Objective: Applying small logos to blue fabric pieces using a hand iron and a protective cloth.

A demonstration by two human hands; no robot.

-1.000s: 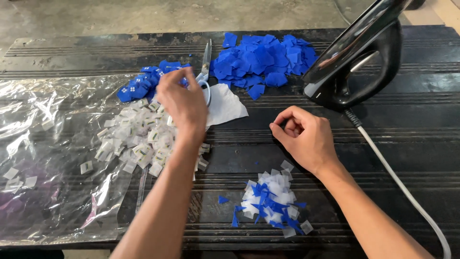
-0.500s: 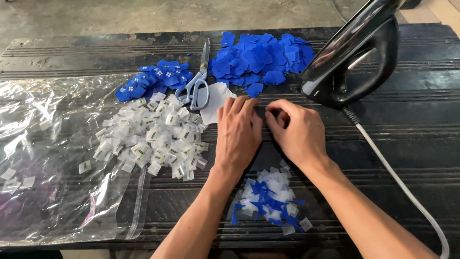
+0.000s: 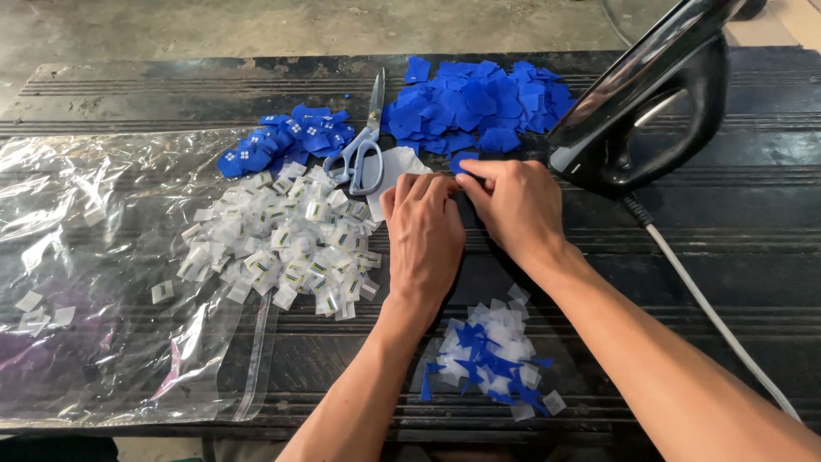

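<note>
Two hands meet at mid-surface [image 3: 753, 257]. Left hand [image 3: 425, 235] lies palm down, fingers over a white sheet [image 3: 395, 168] beside the scissors [image 3: 363, 145]. Right hand [image 3: 511, 205] has fingertips curled in at the left hand's fingertips; whether either grip pinches anything cannot be told. White tags [image 3: 282, 244] lie left, blue patches [image 3: 479, 107] behind, iron [image 3: 650, 103] right.

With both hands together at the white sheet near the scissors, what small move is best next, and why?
Probably lift the fingers slightly to check the piece. The left hand and right hand meet on the white sheet, hiding whatever they pinch; the scissors and blue squares lie just beyond.
</note>
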